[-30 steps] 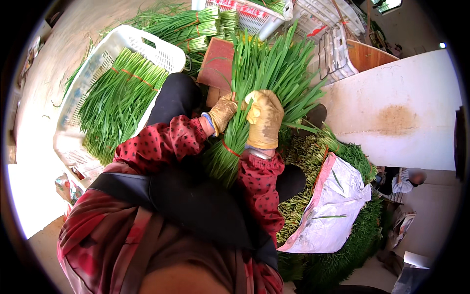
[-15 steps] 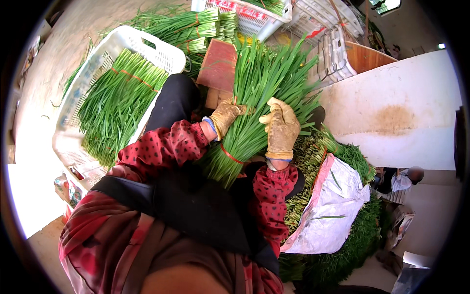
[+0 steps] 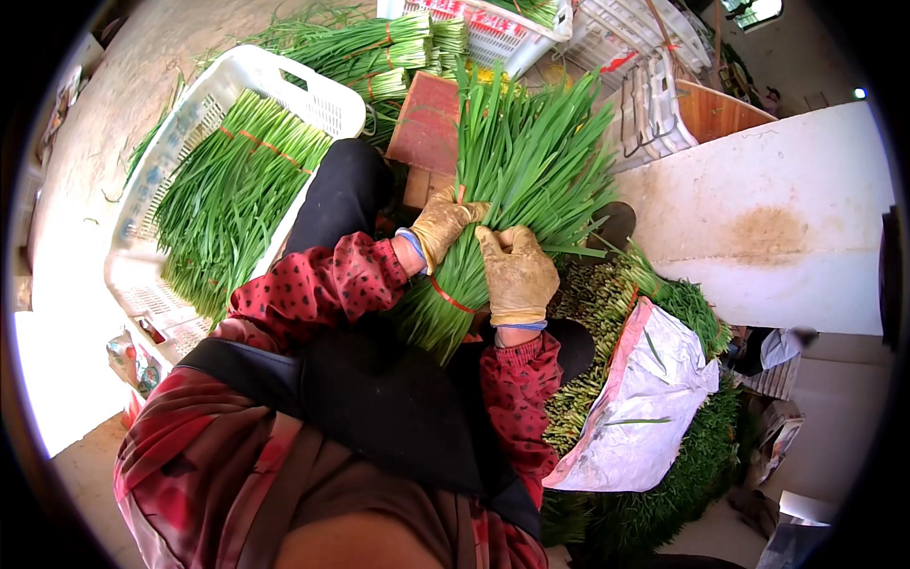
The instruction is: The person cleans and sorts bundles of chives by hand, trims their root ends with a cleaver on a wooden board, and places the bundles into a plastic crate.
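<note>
A large bunch of green chives (image 3: 536,156) lies slanted across my lap, leaf ends fanned toward the far side. A red band (image 3: 451,297) circles its nearer part. My left hand (image 3: 444,228), in a soiled yellowish glove, is closed round the left side of the bunch; a bit of orange-red band shows by its thumb. On the right side, my gloved right hand (image 3: 519,273) is closed against the leaves, thumb and fingers curled, close to the left fingertips. What lies inside its fingers is partly hidden.
At left stands a white plastic crate (image 3: 123,256) with banded chives. More tied bunches (image 3: 379,52) lie beyond a reddish board (image 3: 424,123). To the right, a white sack (image 3: 645,408) covers part of a chive pile (image 3: 701,455), beside a white panel (image 3: 758,209).
My right hand has moved left and nearer to me, from raised over the leaves to against the bunch beside the left hand. The left hand stays on the chives.
</note>
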`<state>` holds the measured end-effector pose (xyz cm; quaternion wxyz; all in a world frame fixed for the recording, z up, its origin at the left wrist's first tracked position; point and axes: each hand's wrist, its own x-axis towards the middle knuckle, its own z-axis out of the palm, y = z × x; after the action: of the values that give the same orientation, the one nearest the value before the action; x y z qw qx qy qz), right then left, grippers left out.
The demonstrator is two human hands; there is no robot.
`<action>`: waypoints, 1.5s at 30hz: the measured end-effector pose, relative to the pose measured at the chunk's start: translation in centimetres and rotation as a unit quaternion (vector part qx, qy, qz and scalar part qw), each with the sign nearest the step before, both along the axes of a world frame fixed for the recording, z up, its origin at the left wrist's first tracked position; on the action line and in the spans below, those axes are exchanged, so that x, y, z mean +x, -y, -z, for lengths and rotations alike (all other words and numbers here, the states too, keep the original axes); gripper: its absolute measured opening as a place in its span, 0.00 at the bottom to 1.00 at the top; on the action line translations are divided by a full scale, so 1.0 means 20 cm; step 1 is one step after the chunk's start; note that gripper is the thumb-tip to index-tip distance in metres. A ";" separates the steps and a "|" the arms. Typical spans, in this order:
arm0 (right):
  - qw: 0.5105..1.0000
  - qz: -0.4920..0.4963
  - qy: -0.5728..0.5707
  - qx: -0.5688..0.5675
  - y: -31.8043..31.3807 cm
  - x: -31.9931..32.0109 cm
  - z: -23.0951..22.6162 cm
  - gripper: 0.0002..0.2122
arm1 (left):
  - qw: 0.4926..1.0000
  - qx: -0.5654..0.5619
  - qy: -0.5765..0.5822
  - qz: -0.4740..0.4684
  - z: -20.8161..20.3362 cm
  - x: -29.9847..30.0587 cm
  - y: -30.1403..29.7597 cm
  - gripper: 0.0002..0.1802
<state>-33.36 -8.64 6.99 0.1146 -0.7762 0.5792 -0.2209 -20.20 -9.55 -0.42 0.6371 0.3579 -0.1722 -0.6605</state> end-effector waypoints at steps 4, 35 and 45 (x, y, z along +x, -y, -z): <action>0.999 0.006 0.024 -0.022 0.02 -0.02 0.10 0.10 | 0.998 0.050 0.033 -0.006 -0.06 0.00 0.00 0.14; 0.919 0.060 0.385 0.066 0.07 -0.08 0.01 0.04 | 0.999 -0.002 -0.004 0.041 -0.05 0.03 -0.03 0.21; 0.997 0.014 0.073 0.007 0.42 -0.08 -0.14 0.13 | 0.998 -0.014 0.020 0.057 -0.17 0.01 -0.08 0.33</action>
<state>-35.05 -17.08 9.74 0.1587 -0.7491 0.5816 -0.2745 -20.02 -8.05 3.01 0.6001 0.3518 -0.2145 -0.6857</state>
